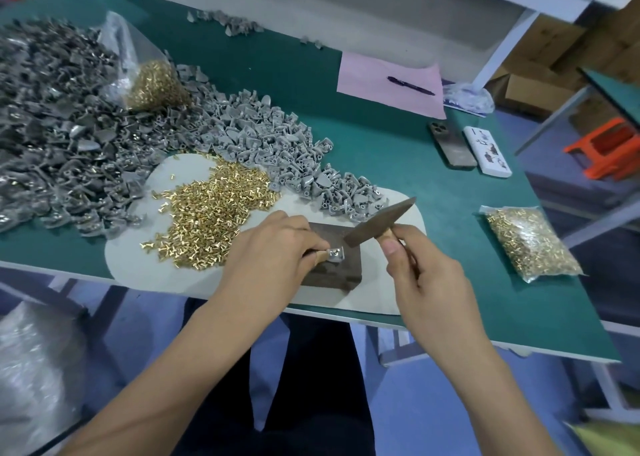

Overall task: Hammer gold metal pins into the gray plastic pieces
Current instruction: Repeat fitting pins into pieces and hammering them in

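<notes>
So the left hand (273, 248) is down on the dark metal block (341, 265) near the front edge of the green table (398, 165), fingers (320, 256) pinching a small gray plastic piece (335, 254) flat against the block's top. One fingertip looks wrapped in tan tape. Can't really make out whether a pin is sitting in the piece, it's too tiny.

The right hand (429, 279) grips the wooden handle of a little hammer (379, 223), fingers curled round it with the thumb up on top. The dark head is tilted, its lower end hanging just above and right of the gray piece, not touching as far as I can see.

The block sits on a pale mat (194, 168). Left of the left hand there's a loose pile of gold pins (211, 213) on that mat, and behind it a big heap of gray plastic pieces (263, 137) spreads back and off to the left. An open bag of pins (156, 85) lies on the heap, and a sealed bag (530, 241) sits on the table's right side. Further back: two phones (469, 147), pink paper (384, 78) with a pen (410, 86).
</notes>
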The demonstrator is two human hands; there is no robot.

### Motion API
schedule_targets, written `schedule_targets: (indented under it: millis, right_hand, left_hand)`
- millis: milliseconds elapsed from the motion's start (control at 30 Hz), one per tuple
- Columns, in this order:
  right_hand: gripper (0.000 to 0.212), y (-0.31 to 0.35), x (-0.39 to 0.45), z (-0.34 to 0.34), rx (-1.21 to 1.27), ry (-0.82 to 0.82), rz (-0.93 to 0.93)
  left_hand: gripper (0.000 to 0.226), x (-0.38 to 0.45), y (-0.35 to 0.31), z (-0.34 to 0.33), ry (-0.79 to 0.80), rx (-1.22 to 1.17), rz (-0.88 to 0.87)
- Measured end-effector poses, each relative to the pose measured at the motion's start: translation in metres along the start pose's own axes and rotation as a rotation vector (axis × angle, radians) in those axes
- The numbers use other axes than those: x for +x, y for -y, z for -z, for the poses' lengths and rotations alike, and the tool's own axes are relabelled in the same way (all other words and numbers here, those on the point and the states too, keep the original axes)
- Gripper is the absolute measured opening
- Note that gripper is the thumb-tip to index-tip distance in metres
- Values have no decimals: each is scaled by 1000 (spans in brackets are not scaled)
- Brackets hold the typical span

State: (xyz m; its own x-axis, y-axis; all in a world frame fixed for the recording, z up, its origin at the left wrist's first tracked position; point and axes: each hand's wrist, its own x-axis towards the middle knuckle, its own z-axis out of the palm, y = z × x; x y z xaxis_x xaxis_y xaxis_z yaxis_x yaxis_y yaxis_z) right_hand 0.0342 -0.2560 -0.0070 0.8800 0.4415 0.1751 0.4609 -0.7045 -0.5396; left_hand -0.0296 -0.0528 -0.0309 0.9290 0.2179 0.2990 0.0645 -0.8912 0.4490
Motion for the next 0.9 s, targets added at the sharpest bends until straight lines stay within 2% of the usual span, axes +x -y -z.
schedule_targets:
  millis: [133, 267, 400, 533, 567, 667, 733, 833, 900]
  right_hand:
    - [34, 8, -6, -8, 80, -87, 35]
    - [30, 12, -9, -9, -35, -195, 44]
    - [31, 13, -11, -13, -129, -102, 29]
    - [28, 10, -9, -4, -54, -273, 37]
    - [28, 12, -9, -6, -61, -274, 45]
    - [32, 15, -10, -14, -137, -122, 49]
    - [28, 11, -10, -12, -165, -151, 71]
    - [25, 9, -10, -10, -43, -263, 84]
    - [24, 12, -12, -13, -82, -192, 97]
  left_hand:
    - [13, -1, 1, 0, 5, -19, 6]
    - [13, 0, 1, 0, 2, -29, 13]
    - [13, 1, 1, -1, 3, -23, 14]
    - [12, 0, 1, -1, 4, -32, 11]
    - [12, 1, 0, -1, 2, -29, 10]
    - [12, 2, 0, 0, -2, -21, 1]
    - [12, 2, 1, 0, 2, -26, -1]
    - [10, 1, 1, 1, -5, -35, 4]
    - [10, 1, 1, 0, -7, -34, 4]
